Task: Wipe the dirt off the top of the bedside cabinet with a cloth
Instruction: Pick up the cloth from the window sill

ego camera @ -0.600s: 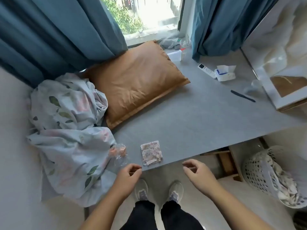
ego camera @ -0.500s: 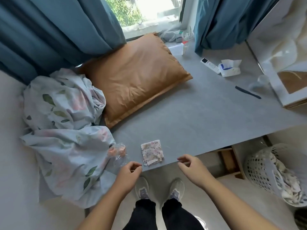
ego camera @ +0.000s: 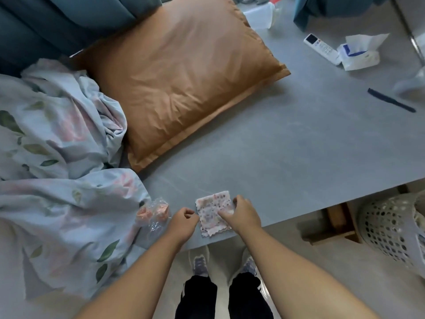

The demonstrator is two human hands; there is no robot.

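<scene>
A small folded cloth [ego camera: 210,209] with a pink speckled print lies flat near the front edge of the grey cabinet top [ego camera: 287,162]. My right hand [ego camera: 242,214] rests on the cloth's right side, fingers curled over its edge and pressing on it. My left hand [ego camera: 182,221] hovers just left of the cloth with its fingers curled in, holding nothing. I cannot make out any dirt on the grey surface.
An orange pillow [ego camera: 181,77] and a floral quilt [ego camera: 57,180] cover the left. A crumpled plastic wrapper [ego camera: 154,212] lies left of my hands. A remote [ego camera: 322,48], tissue pack [ego camera: 358,55] and dark pen [ego camera: 391,103] sit far right. A white basket [ego camera: 395,229] stands on the floor.
My right hand moved forward and left onto the cloth. My left hand edged up beside it. The view dipped lower and closer to the surface.
</scene>
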